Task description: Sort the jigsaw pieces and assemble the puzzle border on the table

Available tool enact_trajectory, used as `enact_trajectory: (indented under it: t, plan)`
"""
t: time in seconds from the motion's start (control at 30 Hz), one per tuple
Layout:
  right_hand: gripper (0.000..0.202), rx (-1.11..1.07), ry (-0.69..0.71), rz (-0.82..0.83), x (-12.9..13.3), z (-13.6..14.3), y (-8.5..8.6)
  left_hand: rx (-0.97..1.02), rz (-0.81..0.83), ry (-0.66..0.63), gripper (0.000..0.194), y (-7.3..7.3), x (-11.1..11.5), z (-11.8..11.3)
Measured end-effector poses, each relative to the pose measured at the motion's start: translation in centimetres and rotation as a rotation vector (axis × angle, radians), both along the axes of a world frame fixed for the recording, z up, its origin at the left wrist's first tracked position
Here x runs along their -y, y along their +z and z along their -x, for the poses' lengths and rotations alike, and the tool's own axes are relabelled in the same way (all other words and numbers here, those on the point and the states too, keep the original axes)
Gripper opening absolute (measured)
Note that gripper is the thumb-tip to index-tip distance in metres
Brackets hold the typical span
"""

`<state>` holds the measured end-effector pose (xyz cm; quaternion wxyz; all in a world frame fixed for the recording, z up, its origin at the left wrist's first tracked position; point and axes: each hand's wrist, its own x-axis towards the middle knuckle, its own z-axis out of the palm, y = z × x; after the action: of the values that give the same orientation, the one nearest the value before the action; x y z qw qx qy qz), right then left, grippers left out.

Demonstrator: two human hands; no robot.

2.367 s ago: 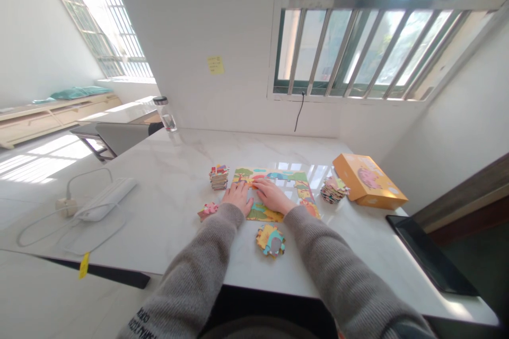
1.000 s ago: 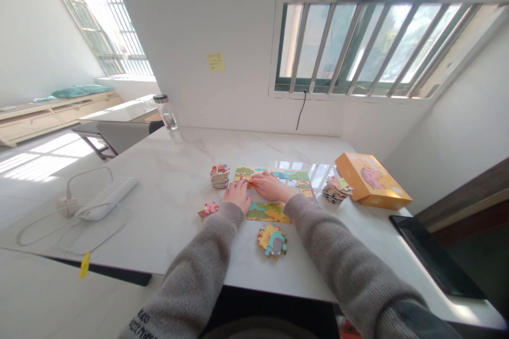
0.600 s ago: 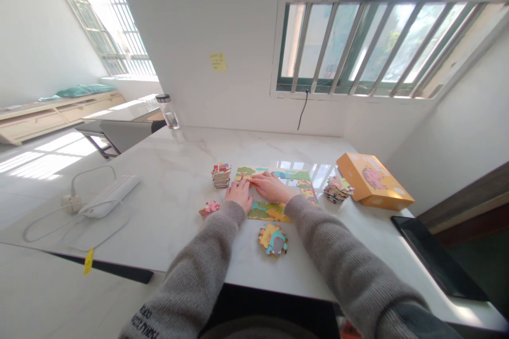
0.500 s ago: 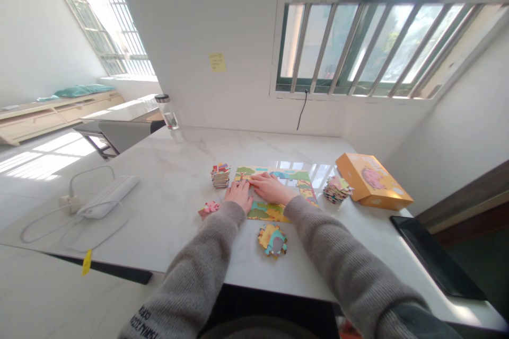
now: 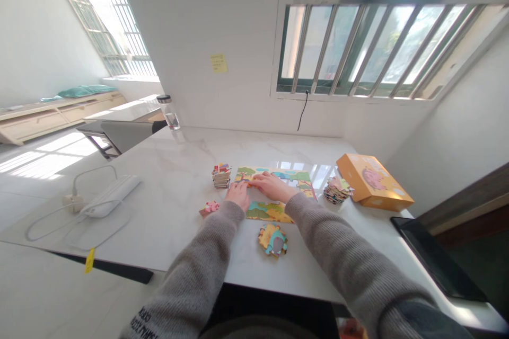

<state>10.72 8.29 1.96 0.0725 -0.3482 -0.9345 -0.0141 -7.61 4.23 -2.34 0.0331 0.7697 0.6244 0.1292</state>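
Observation:
A jigsaw puzzle [image 5: 267,211] with trees and animals lies on the white table, its border pieces joined around a pale middle. My left hand [image 5: 237,196] rests on the puzzle's left edge, fingers stretched out flat. From the right, my right hand [image 5: 272,187] reaches over the upper left part, its fingertips close together on a small orange puzzle piece [image 5: 250,183]. Most of that piece is hidden under the fingers. Near my left hand are a stack of puzzle pieces [image 5: 221,176] and a few pink pieces [image 5: 209,207]. A round pile of pieces [image 5: 272,240] sits in front of the puzzle.
Right of the puzzle, another stack of pieces [image 5: 337,190] stands beside an orange box [image 5: 374,180]. A black tablet-like slab [image 5: 435,257] lies along the right edge. At left are a white power strip [image 5: 111,196] with its cord and, farther back, a glass bottle [image 5: 169,113].
My left hand has shifted slightly and its fingers are drawn a little back from the right hand. The right hand stays nearly in place. The camera view has moved very slightly.

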Motion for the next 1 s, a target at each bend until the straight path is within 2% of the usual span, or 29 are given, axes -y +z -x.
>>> enact_trajectory:
  t: [0.2, 0.3, 0.57, 0.9, 1.0]
  plan:
    - [0.039, 0.010, -0.002, -0.002, 0.2, 0.2, 0.3, -0.015, -0.014, -0.074, 0.041, -0.3, 0.1, 0.7]
    - [0.044, 0.014, -0.019, 0.016, -0.2, 0.7, 0.4, -0.005, -0.043, -0.064, 0.043, -0.3, 0.2, 0.6]
    - [0.039, 0.016, -0.036, 0.043, -0.3, 1.3, -0.1, -0.022, -0.015, -0.064, 0.048, 0.0, 0.7, 0.4]
    - [0.041, -0.180, 0.111, 0.144, 0.1, -2.4, -0.9, -0.061, 0.058, -0.036, 0.050, 1.0, 1.7, -0.3]
    - [0.035, -0.203, 0.068, 0.129, 1.6, -3.8, -0.7, -0.059, 0.048, -0.035, 0.051, 1.3, 1.8, -0.5]
